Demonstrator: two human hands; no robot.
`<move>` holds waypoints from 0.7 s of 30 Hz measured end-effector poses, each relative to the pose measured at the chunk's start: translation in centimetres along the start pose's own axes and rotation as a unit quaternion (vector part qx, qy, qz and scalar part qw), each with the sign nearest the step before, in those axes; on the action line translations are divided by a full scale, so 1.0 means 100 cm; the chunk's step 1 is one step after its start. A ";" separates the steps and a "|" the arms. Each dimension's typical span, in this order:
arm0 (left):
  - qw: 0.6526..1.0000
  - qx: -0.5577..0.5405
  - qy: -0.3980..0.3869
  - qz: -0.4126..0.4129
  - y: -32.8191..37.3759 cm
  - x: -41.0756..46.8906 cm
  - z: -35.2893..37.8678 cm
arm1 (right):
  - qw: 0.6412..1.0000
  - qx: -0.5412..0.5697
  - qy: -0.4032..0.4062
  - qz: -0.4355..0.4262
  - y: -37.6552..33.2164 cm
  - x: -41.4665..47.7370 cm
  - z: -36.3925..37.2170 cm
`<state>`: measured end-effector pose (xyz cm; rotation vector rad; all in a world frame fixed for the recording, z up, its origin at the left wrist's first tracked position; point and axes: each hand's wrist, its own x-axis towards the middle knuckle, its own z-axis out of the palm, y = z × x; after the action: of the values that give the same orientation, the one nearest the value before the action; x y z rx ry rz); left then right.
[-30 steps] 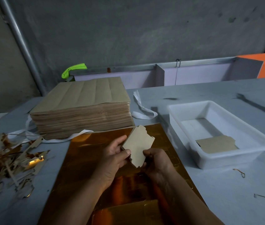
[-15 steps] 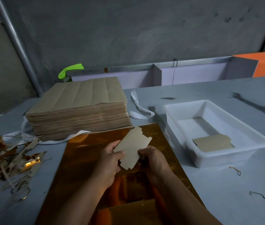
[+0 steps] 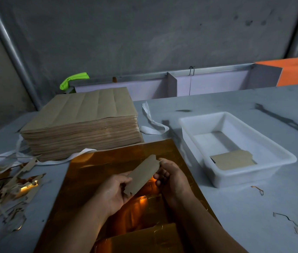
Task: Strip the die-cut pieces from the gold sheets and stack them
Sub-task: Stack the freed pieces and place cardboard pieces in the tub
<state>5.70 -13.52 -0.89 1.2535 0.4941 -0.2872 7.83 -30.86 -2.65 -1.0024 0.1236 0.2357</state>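
A die-cut piece (image 3: 141, 174), brown side up with notched ends, is held above the gold sheet (image 3: 119, 161). My left hand (image 3: 112, 193) grips its near end, and my right hand (image 3: 170, 177) pinches its far end. The shiny gold sheet lies flat in front of me, with a hole where pieces came out near my wrists. A white tray (image 3: 279, 157) to the right holds a stripped piece (image 3: 233, 161) lying brown side up on its floor.
A tall stack of brown-backed sheets (image 3: 82, 123) stands at the back left, with white strapping (image 3: 151, 125) beside it. Scrap trimmings (image 3: 4, 189) are heaped at the left; a few scraps (image 3: 294, 223) lie at the right. A grey wall rises behind the table.
Both hands have turned the piece from facing me broadside to a flatter, narrower slant. The hands moved slightly down and toward me.
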 end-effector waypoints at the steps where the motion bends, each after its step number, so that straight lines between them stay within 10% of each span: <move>1: 1.000 -0.004 0.001 -0.008 0.000 0.000 -0.001 | 1.000 -0.001 0.001 -0.002 0.000 0.001 -0.001; 21: 0.999 0.016 0.013 -0.029 0.002 0.002 0.003 | 0.999 0.038 -0.003 -0.009 0.000 0.002 -0.006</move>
<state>5.98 -13.75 -0.78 1.2762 0.5512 -0.3284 8.03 -31.37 -2.98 -0.9277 0.1165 0.2162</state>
